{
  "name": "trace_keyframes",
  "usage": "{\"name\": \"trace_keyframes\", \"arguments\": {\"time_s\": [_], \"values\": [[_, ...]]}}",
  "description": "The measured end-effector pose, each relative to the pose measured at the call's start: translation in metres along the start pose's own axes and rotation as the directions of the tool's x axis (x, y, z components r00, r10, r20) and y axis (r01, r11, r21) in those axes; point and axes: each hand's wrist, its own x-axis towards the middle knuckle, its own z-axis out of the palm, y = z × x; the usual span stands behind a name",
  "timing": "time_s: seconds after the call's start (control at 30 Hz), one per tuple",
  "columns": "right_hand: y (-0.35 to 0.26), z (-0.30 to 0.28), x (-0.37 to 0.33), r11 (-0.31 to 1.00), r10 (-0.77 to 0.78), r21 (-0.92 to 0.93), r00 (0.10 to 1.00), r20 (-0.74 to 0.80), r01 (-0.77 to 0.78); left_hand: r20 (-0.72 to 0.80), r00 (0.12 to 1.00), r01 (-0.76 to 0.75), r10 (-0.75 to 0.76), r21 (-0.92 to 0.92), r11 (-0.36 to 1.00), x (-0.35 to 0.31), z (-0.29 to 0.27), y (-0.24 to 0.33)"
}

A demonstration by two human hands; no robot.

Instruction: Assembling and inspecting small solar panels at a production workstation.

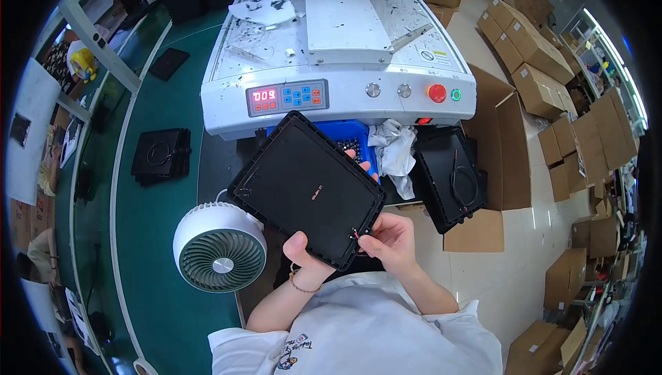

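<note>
Only got the head cam, so here goes. The black panel (307, 192) is up in the air btwn both hands, lying diagonally over the front edge of the dark counter (219, 161). Left hand (308, 259) is wrapped around it: thumb on the near long edge, fingers underneath w/ tips poking out past the far side, so yeah, solid hold. Right hand (394, 240) is at the short edge on the right, fingers curled, thumb tip right by a short red wire (356, 233). Can't tell if it's gripping the wire, the rim or neither tbh.

Rest: blue bin (348, 128) of small parts just beyond the panel, white cloth (393, 151) next to it, 2nd black panel (441, 175) w/ a cable at the counter's right end. White fan (221, 251) by the green counter's (155, 237) right edge, fyi.
</note>
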Motion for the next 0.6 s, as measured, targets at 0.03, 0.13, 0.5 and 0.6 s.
{"name": "trace_keyframes", "arguments": {"time_s": [0.03,0.13,0.5,0.6], "values": [[0.004,-0.001,0.001,0.999,-0.046,0.022,0.999,0.001,0.046,-0.001,1.000,-0.003,0.003,0.002,1.000,0.000,0.000,-0.001],[0.016,-0.005,0.000,0.992,-0.103,0.069,0.994,-0.025,0.104,-0.012,1.000,0.008,-0.008,-0.029,1.000,-0.001,0.001,-0.006],[0.007,-0.014,0.000,0.998,0.002,0.054,0.966,0.257,-0.017,0.045,0.995,-0.089,0.085,0.093,0.992,-0.021,0.011,-0.005],[0.008,-0.003,-0.001,0.990,-0.022,0.143,0.956,0.294,-0.021,0.029,0.989,-0.145,0.143,0.092,0.985,-0.027,0.013,0.003]]}}
